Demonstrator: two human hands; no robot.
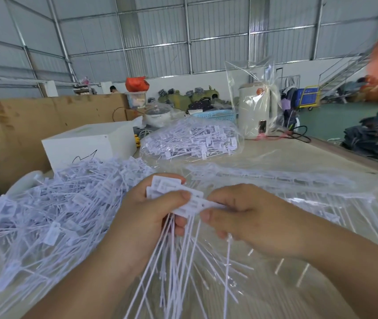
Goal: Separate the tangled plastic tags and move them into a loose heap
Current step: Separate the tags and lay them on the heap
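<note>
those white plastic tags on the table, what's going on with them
A person is sorting them by hand. The left hand grips a bunch of white plastic tags by their flat heads, tails hanging down, while the right hand pinches one tag head at the bunch's edge. A large loose heap lies on the table to the left, and a clear bag of tags sits farther back.
</note>
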